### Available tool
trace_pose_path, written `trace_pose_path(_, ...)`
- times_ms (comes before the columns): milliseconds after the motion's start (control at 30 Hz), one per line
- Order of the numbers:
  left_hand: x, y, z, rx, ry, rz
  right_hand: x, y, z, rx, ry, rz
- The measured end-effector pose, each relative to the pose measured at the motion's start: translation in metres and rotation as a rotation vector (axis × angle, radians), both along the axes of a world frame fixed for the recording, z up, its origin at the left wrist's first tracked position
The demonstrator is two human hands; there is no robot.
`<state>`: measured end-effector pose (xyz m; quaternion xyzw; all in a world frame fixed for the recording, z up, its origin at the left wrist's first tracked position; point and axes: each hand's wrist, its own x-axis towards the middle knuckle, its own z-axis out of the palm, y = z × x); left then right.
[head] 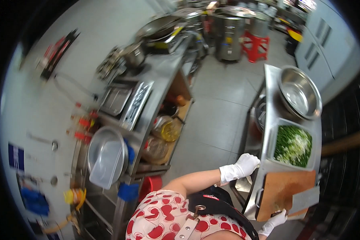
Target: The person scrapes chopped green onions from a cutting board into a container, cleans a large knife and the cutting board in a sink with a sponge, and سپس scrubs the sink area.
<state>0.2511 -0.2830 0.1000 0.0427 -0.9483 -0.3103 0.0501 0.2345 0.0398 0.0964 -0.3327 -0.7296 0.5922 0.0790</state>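
My left hand (242, 166), in a white glove, is curled closed beside the near edge of a steel table (270, 99); its palm side is hidden and I see nothing in it. At the lower right my gloved right hand (274, 223) grips the handle of a cleaver (306, 199). The cleaver's broad blade lies over the right part of a brown cutting board (283, 189). Beyond the board stands a clear plastic container (272, 150) with chopped green and whitish vegetables (292, 147). A steel bowl (300, 93) stands at the table's far end.
Across the aisle is a steel counter (156, 99) with trays and pots, and jars (168, 129) on its lower shelf. A basin (94, 150) with a plastic container (108, 165) stands at the left. Large steel pots (228, 36) and a red stool (255, 48) are farther off.
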Motion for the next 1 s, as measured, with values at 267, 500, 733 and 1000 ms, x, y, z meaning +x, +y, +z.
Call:
trace_pose_path(267, 0.166, -0.086, 0.013, 0.212, 0.204, 0.499, -0.023, -0.104, 0.035, 0.093, 0.203, 0.205)
trace_pose_path(500, 0.338, -0.107, -0.024, 0.313, 0.290, 0.848, 0.047, -0.238, 0.043, -0.161, 0.330, 0.756)
trace_pose_path(733, 0.509, -0.056, -0.010, -0.004, 0.313, 1.152, 0.222, -0.357, 0.096, -0.292, 0.285, 1.558)
trace_pose_path(1000, 0.610, 0.042, 0.027, 0.244, 0.516, 1.979, 0.399, -0.421, 0.128, -0.390, 0.177, 2.404)
